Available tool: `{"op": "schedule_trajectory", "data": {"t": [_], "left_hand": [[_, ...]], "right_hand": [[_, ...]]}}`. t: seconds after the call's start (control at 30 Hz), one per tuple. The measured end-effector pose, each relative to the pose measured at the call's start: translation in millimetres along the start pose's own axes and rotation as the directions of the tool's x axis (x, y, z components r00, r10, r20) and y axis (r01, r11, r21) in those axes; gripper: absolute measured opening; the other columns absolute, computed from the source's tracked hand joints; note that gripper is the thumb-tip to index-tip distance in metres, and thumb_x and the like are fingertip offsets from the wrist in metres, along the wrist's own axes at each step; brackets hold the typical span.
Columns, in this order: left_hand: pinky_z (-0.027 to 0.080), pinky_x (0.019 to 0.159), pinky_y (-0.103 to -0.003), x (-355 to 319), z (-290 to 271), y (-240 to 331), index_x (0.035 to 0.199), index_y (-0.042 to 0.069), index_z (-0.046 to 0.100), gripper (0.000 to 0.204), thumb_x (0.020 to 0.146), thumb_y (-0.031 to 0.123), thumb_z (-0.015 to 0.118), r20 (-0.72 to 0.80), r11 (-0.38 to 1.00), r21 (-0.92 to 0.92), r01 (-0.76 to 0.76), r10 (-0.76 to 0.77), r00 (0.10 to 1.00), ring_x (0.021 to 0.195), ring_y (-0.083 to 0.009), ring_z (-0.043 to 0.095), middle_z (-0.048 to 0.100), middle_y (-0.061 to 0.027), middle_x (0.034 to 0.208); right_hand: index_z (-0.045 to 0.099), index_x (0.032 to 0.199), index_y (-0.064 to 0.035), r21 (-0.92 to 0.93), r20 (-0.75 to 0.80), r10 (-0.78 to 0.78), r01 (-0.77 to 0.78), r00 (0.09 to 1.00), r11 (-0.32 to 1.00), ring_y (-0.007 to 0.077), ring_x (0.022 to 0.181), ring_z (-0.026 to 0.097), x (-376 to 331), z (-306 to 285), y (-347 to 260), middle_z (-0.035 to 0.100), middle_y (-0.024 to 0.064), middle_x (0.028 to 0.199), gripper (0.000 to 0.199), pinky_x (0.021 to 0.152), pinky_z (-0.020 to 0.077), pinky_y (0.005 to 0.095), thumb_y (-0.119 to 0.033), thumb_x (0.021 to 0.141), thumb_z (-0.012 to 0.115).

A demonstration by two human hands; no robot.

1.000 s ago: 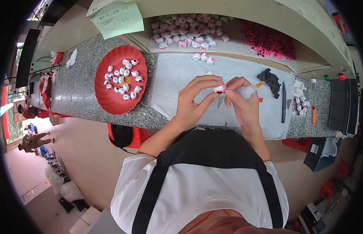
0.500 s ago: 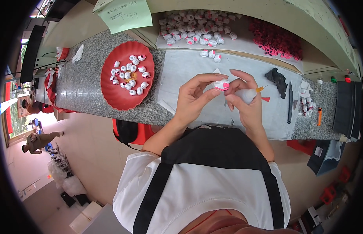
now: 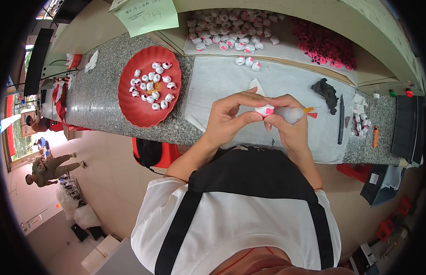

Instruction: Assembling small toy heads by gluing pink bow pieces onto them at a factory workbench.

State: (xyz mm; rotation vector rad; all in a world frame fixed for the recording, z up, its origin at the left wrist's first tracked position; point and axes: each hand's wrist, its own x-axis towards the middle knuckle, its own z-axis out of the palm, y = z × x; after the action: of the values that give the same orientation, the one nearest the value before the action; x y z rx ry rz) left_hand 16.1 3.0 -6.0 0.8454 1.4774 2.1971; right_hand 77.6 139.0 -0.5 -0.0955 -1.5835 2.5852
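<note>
Since the earlier frames, little has been shifted: both hands are kept together at the near edge of the grey mat (image 3: 286, 87), and the white piece (image 3: 264, 110) is held between them as before, only the view itself having been tilted slightly.

The left hand (image 3: 231, 120) is closed on the white piece, which carries a pink patch, pinched between thumb and fingertips. The right hand (image 3: 291, 128) is wrapped round a pale tube (image 3: 290, 114); its orange nozzle (image 3: 309, 109) is pointed away to the right, off the piece. The tube's long axis is laid roughly left to right, in line with the piece, so the piece is met at the tube's left end, just beside the right thumb. Whether tube and piece are touching cannot be told.

To the left of the left hand, well apart, a red plate (image 3: 130, 107) with finished white and pink pieces is seen. Beyond both hands, a heap of similar white pieces (image 3: 231, 32) is spread, with pink bits (image 3: 323, 43) further right. Right of the right hand, a dark tool (image 3: 326, 93) and a knife (image 3: 341, 119) are laid.
</note>
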Motion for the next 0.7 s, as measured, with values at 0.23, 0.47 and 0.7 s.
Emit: {"op": "schedule_trajectory", "data": {"t": [0.23,0.47,0.7], "left_hand": [[0.021,0.095,-0.038,0,-2,-2,0.090,0.001,0.055,0.021,0.069,0.004,0.059,0.022,0.998,-0.037,0.050,-0.049,0.999,0.087,-0.0152,0.052,0.057,-0.0081,0.090],[0.023,0.095,-0.035,0,1,1,0.095,-0.001,0.053,0.023,0.072,0.002,0.055,0.005,0.997,0.044,0.058,-0.058,0.998,0.089,-0.0142,0.051,0.056,-0.0083,0.092],[0.028,0.091,-0.031,-4,10,-4,0.097,-0.001,0.051,0.024,0.073,0.001,0.053,-0.106,0.994,-0.053,0.093,-0.099,0.989,0.090,-0.0129,0.049,0.055,-0.0087,0.093]], "right_hand": [[0.054,0.087,0.0016,0.031,-0.022,0.010,-0.009,1.000,0.999,0.0078,0.054,0.048,-1,0,-1,0.054,0.0057,0.068,0.021,0.047,0.0393,0.0190,-0.002,0.068,0.061],[0.051,0.090,0.0019,-0.080,-0.022,-0.004,0.003,1.000,0.997,0.0125,0.055,0.050,0,-4,-2,0.053,0.0089,0.074,0.025,0.047,0.0398,0.0222,-0.001,0.067,0.061],[0.050,0.094,0.0018,-0.055,-0.041,0.024,-0.026,0.999,0.998,0.0107,0.055,0.049,2,1,-6,0.053,0.0070,0.072,0.026,0.047,0.0389,0.0209,0.003,0.068,0.054]]}}
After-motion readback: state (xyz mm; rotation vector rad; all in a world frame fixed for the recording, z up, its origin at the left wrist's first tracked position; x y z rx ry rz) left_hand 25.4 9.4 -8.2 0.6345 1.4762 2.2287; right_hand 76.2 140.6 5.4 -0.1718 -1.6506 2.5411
